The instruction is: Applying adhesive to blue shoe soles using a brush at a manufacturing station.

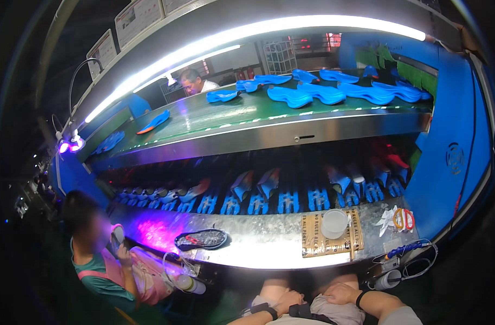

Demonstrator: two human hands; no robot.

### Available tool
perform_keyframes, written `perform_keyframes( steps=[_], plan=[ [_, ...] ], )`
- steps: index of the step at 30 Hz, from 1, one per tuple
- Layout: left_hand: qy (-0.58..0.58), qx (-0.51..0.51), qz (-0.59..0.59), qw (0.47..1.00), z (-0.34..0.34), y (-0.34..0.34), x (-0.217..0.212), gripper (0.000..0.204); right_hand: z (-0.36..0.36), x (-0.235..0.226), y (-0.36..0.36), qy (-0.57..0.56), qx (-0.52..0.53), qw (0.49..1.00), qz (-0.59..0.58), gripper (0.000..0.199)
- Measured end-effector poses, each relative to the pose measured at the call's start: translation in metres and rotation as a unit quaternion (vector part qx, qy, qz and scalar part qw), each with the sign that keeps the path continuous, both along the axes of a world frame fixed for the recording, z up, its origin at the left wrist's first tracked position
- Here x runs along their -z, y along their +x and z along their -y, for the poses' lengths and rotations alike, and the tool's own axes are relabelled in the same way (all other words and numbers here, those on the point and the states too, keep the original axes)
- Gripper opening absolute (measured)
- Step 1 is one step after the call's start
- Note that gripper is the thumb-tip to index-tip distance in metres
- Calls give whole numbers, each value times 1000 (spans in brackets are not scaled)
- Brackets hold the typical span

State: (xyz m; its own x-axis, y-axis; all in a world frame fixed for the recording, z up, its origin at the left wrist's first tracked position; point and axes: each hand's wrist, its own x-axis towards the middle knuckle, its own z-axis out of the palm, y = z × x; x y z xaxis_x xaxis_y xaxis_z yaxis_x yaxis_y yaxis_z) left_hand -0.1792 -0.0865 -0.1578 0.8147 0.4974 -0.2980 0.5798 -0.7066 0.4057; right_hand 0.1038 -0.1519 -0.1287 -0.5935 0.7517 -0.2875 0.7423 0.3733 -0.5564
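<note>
My left hand (289, 301) rests on my left thigh at the lower edge, fingers lying loosely on the leg, nothing seen in it. On the other thigh lies my right hand (341, 293), its fingers stretched over the leg and empty. Dark bands circle both wrists. Beyond my knees runs a metal worktop (269, 238). It carries a brown cardboard sheet (312, 238) with a white translucent tub (334, 223) on it. Left of these lies a dark shoe upper or sole piece (201, 239) with a grey inside and red marks.
Blue shoe soles (290, 96) lie on a green conveyor belt (204, 125); racked shoes (242, 185) fill the level below. Tape rolls (404, 219) and crumpled tissue (387, 219) sit at right. A co-worker (104, 260) holds a shoe at left; another person (196, 82) is behind the belt.
</note>
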Motion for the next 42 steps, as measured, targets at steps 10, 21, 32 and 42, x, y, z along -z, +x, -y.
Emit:
perform_keyframes(
  steps=[10, 21, 32, 42],
  plan=[
    [58, 3, 9, 998, -8, -6, -10, 40, -4, -2, -7, 127, 26, 990, -46, 27],
    [25, -1, -22, 999, -6, 6, -20, 39, 7, 4, -1, 139, 42, 986, -83, 29],
    [42, 4, -35, 998, -9, 3, -16, 42, 6, 8, -1, 127, 38, 988, -78, 24],
    [71, 5, -30, 997, -7, 4, -23, 40, 8, 15, -3, 139, 49, 985, -90, 22]
  ],
)
